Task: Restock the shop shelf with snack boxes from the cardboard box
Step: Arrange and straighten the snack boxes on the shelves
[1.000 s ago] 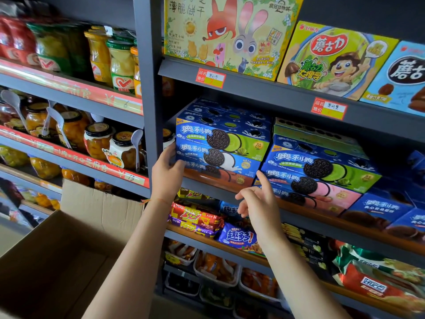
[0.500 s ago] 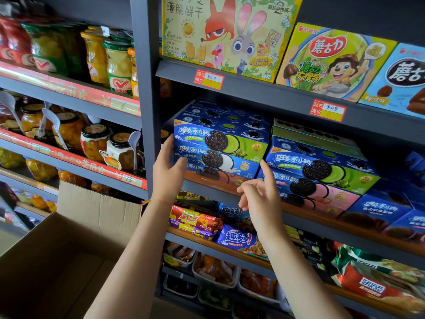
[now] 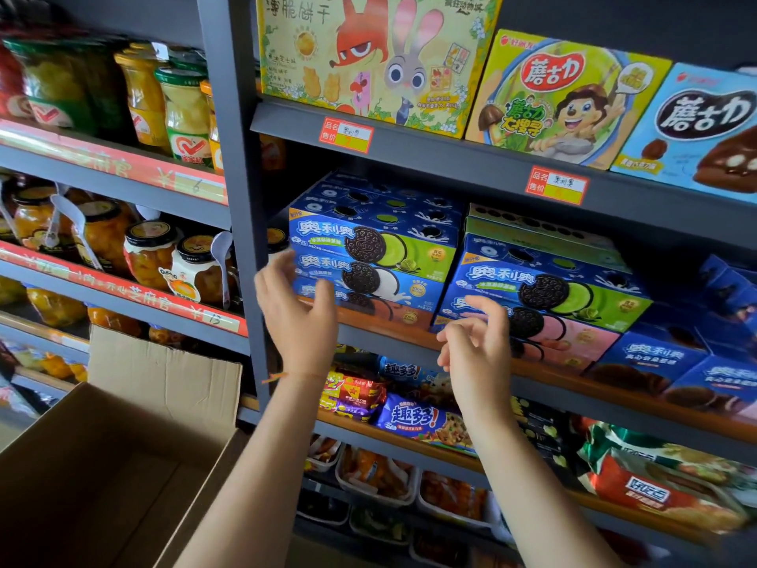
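- Since they are thin printed card, the snack boxes (image 3: pixel 370 256) likely handle light and stiff but dent at corners; a hold across the short ends should suit. They sit stacked on the shop shelf (image 3: pixel 409 336), a second stack (image 3: pixel 549 297) just beside them.
- Left hand (image 3: pixel 297 311) hovers in front of the stack's left end, fingers loosely spread, holding nothing; whether it touches is unclear.
- Right hand (image 3: pixel 477 348) hangs before the shelf edge, fingers loosely curled, empty.
- Cardboard box (image 3: pixel 123 457) stands open below left; the visible interior shows no boxes.
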